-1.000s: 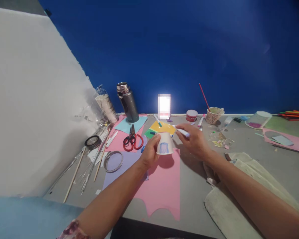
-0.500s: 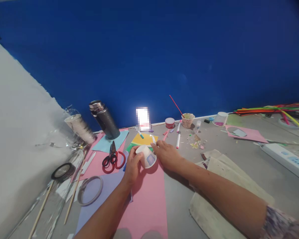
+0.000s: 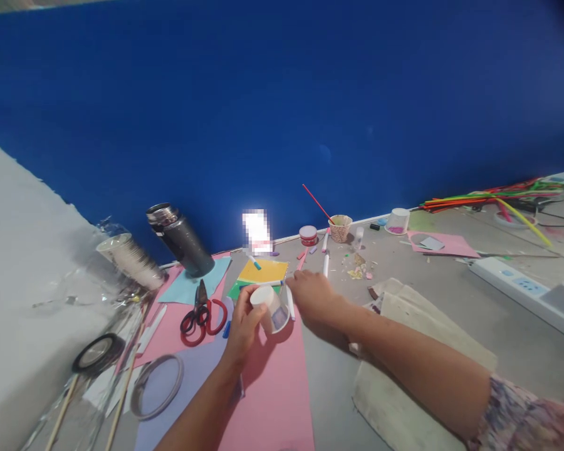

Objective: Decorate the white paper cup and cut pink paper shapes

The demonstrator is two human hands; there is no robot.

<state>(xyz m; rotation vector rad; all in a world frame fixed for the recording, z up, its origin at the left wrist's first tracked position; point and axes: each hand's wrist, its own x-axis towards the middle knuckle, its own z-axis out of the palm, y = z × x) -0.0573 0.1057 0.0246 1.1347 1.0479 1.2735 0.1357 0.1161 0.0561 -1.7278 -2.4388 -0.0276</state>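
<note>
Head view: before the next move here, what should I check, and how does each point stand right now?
1. Grip on the cup: ok, the left hand has its fingers around it.
2. Cup level: not ok, it is tilted.
3. Bluish patch on its side visible: ok, it shows near the rim.
4. Grip of the right hand on the white pen: cannot tell, the pen lies right by the fingertips.
5. Scissors apart from both hands: ok, they lie to the left of the left hand.
6. Red stick in the patterned cup: ok, it leans out over the rim.
</note>
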